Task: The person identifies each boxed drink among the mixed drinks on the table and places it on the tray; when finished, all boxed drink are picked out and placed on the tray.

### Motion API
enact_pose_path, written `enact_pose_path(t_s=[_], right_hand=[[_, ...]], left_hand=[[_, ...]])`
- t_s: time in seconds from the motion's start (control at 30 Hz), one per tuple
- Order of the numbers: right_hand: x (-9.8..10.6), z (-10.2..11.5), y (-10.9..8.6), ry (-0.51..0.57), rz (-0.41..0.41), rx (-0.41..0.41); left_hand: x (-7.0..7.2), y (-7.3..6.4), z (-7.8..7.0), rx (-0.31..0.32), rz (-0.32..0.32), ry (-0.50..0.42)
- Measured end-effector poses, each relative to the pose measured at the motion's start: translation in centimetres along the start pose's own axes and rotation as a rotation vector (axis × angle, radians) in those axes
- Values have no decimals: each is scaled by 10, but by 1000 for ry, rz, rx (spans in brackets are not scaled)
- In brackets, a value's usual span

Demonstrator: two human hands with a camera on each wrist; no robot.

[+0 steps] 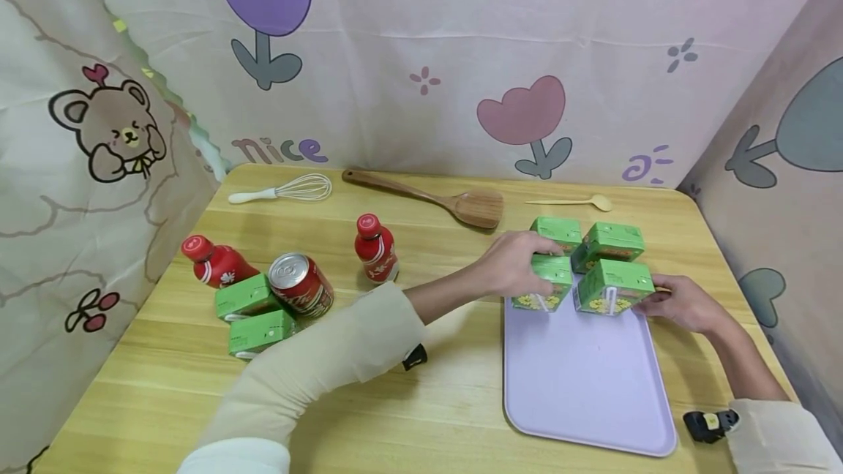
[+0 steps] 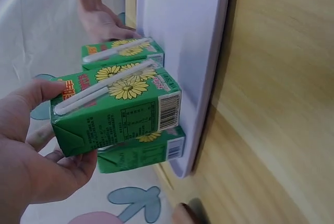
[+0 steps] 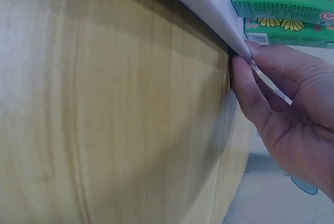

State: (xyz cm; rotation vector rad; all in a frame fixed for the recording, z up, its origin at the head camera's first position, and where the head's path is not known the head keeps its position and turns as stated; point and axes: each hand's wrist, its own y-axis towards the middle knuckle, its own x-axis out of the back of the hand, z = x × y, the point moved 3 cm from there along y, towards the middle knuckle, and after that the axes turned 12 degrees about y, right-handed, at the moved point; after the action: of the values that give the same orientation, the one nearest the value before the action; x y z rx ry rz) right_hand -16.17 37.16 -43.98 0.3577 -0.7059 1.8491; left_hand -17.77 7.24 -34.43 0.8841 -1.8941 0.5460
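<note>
Although I cannot tell whether its base touches down, the green carton point(image 2: 112, 112) is near the far-left corner of the purple tray point(image 1: 589, 379), pinched between thumb and fingers of the left hand point(image 1: 516, 263). Three similar cartons point(image 1: 612, 290) are close beside it. The right hand point(image 1: 681, 303) pinches the tray's rim near its far-right corner. Seating the carton seems the step in hand; next calls for squaring it, then releasing gently.

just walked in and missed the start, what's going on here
A person's left hand grips a green carton at the far end of the lilac tray, with three matching cartons close by. The right hand pinches the tray's edge. Two more green cartons are at left, near a red can.
</note>
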Motion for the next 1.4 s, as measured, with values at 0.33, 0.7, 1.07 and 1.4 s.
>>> enact_pose_path(t_s=[0.33, 0.7, 1.07, 1.4], right_hand=[[1, 2, -1, -14, -4, 7], [2, 1, -1, -20, -8, 7], [1, 3, -2, -15, -11, 11], [-1, 2, -2, -23, -9, 3]], left_hand=[[-20, 18, -5, 23, 10, 71], [-31, 23, -9, 30, 5, 103], [-28, 21, -9, 43, 45, 77], [3, 0, 0, -64, 33, 24]])
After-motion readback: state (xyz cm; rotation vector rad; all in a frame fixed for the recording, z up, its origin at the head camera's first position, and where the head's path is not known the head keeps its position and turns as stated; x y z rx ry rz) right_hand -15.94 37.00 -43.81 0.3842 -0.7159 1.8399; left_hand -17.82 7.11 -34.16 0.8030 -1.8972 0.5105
